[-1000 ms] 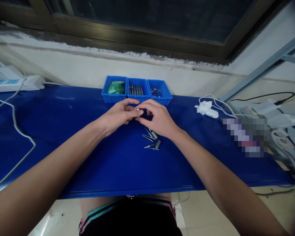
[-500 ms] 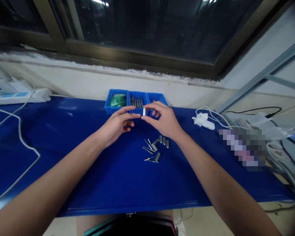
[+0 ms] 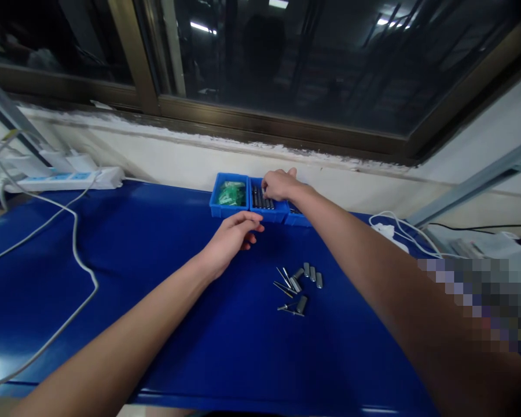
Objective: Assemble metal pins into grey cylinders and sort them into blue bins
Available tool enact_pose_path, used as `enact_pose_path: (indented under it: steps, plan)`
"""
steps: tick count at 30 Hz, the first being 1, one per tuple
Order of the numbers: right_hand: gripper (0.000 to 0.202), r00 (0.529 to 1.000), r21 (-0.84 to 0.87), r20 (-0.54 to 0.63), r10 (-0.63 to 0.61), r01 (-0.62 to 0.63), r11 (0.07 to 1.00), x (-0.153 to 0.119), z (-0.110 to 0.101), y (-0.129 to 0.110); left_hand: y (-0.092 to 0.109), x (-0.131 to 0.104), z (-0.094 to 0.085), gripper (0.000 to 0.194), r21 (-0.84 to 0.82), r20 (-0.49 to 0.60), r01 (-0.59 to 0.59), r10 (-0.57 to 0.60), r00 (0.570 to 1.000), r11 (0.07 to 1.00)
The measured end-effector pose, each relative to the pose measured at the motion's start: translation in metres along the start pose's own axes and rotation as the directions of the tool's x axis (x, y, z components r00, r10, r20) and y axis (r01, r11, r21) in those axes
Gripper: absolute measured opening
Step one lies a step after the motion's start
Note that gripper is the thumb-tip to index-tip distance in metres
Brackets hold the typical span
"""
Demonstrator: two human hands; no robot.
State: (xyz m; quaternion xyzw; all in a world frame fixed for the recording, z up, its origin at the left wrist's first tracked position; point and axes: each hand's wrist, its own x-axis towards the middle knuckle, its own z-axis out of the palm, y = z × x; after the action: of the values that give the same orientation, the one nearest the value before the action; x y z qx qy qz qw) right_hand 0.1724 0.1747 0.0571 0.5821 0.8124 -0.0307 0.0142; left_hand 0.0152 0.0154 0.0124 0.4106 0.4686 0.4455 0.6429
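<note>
My right hand reaches over the middle blue bin, which holds a row of small dark metal blocks. Its fingertips are pinched together at the row, with a pale bit of a small metal block between them, mostly hidden. In front of the bins hovers my left hand, fingers loosely bent and apart, holding nothing. Closer on the blue table lie several grey metal blocks and several thin metal pins like blind rivets.
To the left stands a blue bin with green plastic packets. A third blue bin is partly behind my right forearm. A white power strip and cable lie left; a white cable lies right. The window wall borders the back.
My right hand has left my left hand and moved forward to the middle bin with the metal block. My left hand stays in front of the bins. The view has shifted.
</note>
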Motion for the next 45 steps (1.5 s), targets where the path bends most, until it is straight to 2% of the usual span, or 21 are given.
enact_pose_path:
  steps: [2, 4, 10, 21, 25, 28, 30, 31, 32, 34, 35, 37, 38, 39, 40, 41, 45]
  plan:
    - [0.037, 1.0, -0.006, -0.013, -0.001, 0.001, 1.0, 0.001, 0.002, 0.002, 0.001, -0.001, 0.001, 0.011, 0.008, 0.002, -0.007, 0.007, 1.0, 1.0]
    - [0.041, 0.999, -0.011, -0.032, 0.003, -0.003, 1.0, 0.0, 0.003, 0.006, 0.002, -0.001, 0.001, 0.01, 0.008, 0.007, -0.017, 0.017, 1.0, 1.0]
    - [0.02, 0.999, -0.042, -0.022, 0.028, -0.029, 0.999, -0.001, 0.009, 0.011, 0.001, -0.003, 0.003, 0.01, 0.042, 0.051, -0.023, 0.02, 0.999, 0.999]
    - [0.021, 0.997, -0.024, -0.065, 0.048, -0.05, 0.998, 0.013, 0.017, 0.006, 0.004, -0.006, 0.006, 0.012, 0.097, 0.047, -0.016, 0.012, 0.999, 0.995]
    - [0.021, 0.992, -0.004, -0.107, 0.063, -0.064, 0.998, 0.008, 0.011, 0.007, 0.003, -0.006, 0.005, 0.012, 0.128, 0.053, -0.01, 0.003, 0.999, 0.992]
    - [0.03, 0.961, 0.083, -0.265, 0.084, -0.064, 0.994, -0.019, 0.0, 0.006, 0.001, -0.003, 0.003, 0.014, 0.179, 0.055, -0.045, 0.035, 0.998, 0.983]
    - [0.03, 0.917, 0.193, -0.389, 0.089, -0.014, 0.981, -0.052, -0.004, 0.007, -0.001, 0.0, 0.001, 0.013, 0.235, 0.055, -0.109, 0.099, 0.994, 0.966]
    - [0.028, 0.913, 0.234, -0.401, 0.077, 0.02, 0.972, -0.073, -0.004, 0.007, -0.003, 0.002, -0.001, 0.019, 0.269, 0.051, -0.152, 0.144, 0.988, 0.951]
    - [0.026, 0.923, 0.28, -0.382, 0.057, 0.057, 0.958, -0.094, -0.002, 0.008, -0.004, 0.004, -0.003, 0.031, 0.306, 0.047, -0.199, 0.194, 0.98, 0.931]
    - [0.022, 0.962, 0.36, -0.268, -0.061, 0.158, 0.919, -0.137, 0.005, 0.012, -0.006, 0.007, -0.007, 0.048, 0.383, 0.046, -0.3, 0.306, 0.951, 0.874]
    - [0.018, 0.968, 0.372, -0.216, -0.124, 0.199, 0.907, -0.156, 0.01, 0.014, -0.007, 0.007, -0.009, 0.045, 0.414, 0.056, -0.351, 0.362, 0.931, 0.84]
    - [0.013, 0.979, 0.394, -0.087, -0.186, 0.206, 0.896, -0.185, 0.018, 0.018, -0.008, 0.007, -0.013, 0.022, 0.458, 0.111, -0.453, 0.456, 0.883, 0.765]
    - [0.009, 0.98, 0.392, -0.025, -0.198, 0.192, 0.9, -0.195, 0.022, 0.02, -0.009, 0.007, -0.015, 0.038, 0.469, 0.151, -0.491, 0.481, 0.864, 0.734]
    - [0.008, 0.979, 0.382, 0.031, -0.202, 0.175, 0.907, -0.202, 0.024, 0.022, -0.009, 0.006, -0.016, 0.059, 0.48, 0.187, -0.514, 0.489, 0.852, 0.711]
    - [0.012, 0.977, 0.366, 0.074, -0.202, 0.162, 0.917, -0.206, 0.026, 0.024, -0.01, 0.006, -0.017, 0.073, 0.491, 0.22, -0.519, 0.477, 0.851, 0.7]
    - [0.017, 0.974, 0.342, 0.107, -0.201, 0.154, 0.927, -0.208, 0.027, 0.025, -0.011, 0.006, -0.017, 0.078, 0.501, 0.242, -0.511, 0.454, 0.858, 0.699]
    - [0.019, 0.967, 0.266, 0.166, -0.195, 0.147, 0.953, -0.205, 0.032, 0.029, -0.013, 0.008, -0.015, 0.065, 0.548, 0.233, -0.447, 0.384, 0.893, 0.707]
